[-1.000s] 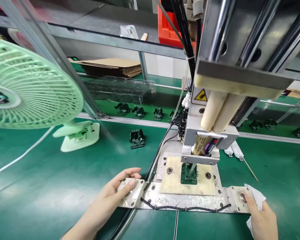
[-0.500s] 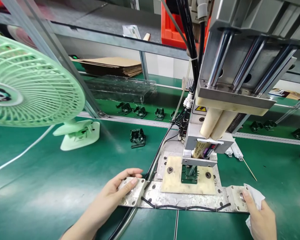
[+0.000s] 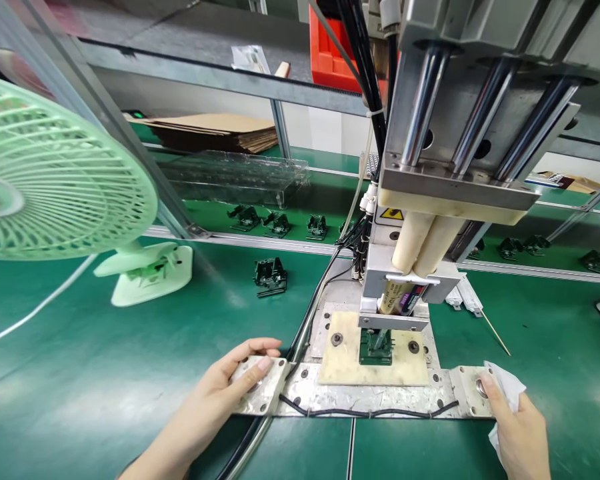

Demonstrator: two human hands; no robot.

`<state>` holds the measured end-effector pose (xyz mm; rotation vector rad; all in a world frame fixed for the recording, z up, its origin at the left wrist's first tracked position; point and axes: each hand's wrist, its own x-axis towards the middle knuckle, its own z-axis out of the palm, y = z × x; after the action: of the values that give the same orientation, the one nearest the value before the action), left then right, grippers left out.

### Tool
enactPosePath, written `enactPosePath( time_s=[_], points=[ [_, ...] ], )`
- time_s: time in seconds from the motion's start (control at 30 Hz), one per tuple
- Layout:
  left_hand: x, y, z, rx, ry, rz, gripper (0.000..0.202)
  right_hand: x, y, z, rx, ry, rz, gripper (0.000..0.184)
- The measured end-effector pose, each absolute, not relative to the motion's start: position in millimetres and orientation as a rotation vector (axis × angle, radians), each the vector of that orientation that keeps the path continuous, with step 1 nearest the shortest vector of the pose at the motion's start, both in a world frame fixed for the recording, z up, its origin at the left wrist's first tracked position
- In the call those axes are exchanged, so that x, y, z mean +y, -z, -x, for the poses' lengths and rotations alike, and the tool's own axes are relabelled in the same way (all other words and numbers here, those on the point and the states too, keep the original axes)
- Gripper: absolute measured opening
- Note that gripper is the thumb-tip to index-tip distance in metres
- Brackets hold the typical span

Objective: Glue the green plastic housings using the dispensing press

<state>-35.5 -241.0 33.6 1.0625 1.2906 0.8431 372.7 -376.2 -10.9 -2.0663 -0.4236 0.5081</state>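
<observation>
A green fan [image 3: 65,180] stands left of stacked cardboard [image 3: 215,127].

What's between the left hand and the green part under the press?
From left hand to green part, the head view shows cables, metal base, then the cream plate with its left bolt.

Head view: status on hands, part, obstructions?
Left hand on metal end block; right hand holding white tissue, thumb at silver button. Dark green part in cream plate. Twin cartridge above; hands off to either side.
</observation>
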Motion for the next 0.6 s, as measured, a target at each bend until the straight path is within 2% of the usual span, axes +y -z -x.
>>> enactPosePath(
  time_s=[0.6],
  points=[
    [-248, -42, 23, 1.368, -0.971, -1.025, 0.056, -375, 8, -369, -0.428, -0.494, 2.0, 0.071]
  ],
)
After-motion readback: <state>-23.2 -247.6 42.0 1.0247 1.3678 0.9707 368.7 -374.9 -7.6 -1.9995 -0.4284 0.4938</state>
